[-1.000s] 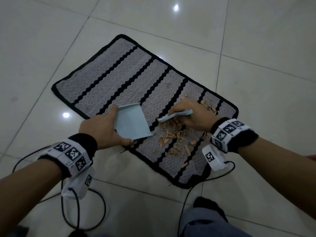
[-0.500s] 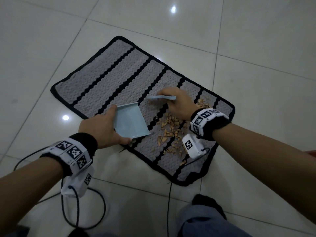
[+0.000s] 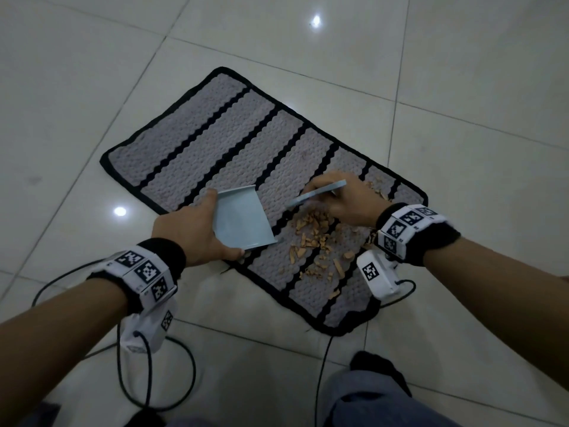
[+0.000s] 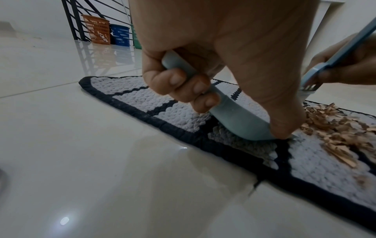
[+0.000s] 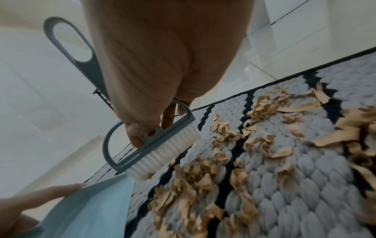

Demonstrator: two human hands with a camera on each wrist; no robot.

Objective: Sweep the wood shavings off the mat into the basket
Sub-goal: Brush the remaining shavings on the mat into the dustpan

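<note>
A grey mat (image 3: 221, 140) with black stripes lies on the tiled floor. Tan wood shavings (image 3: 314, 238) are heaped on its near right part and show close up as shavings (image 5: 264, 145) in the right wrist view. My left hand (image 3: 191, 232) grips a pale blue dustpan (image 3: 240, 220) whose front edge rests on the mat, the dustpan (image 4: 234, 119) held by its handle. My right hand (image 3: 341, 201) holds a small blue brush (image 3: 317, 194); the brush (image 5: 154, 148) has white bristles hovering just above the mat, beside the dustpan's (image 5: 91, 206) lip.
An orange basket (image 4: 97, 31), a blue basket (image 4: 120, 37) and a green one stand by a black railing far across the floor. Black cables (image 3: 147, 359) trail from both wrist units over the tiles. My knee (image 3: 369, 402) is at the bottom edge.
My right hand with the brush swung left over the heap, then back right and slightly away. Shavings have gathered closer to the dustpan. The left hand and dustpan barely moved.
</note>
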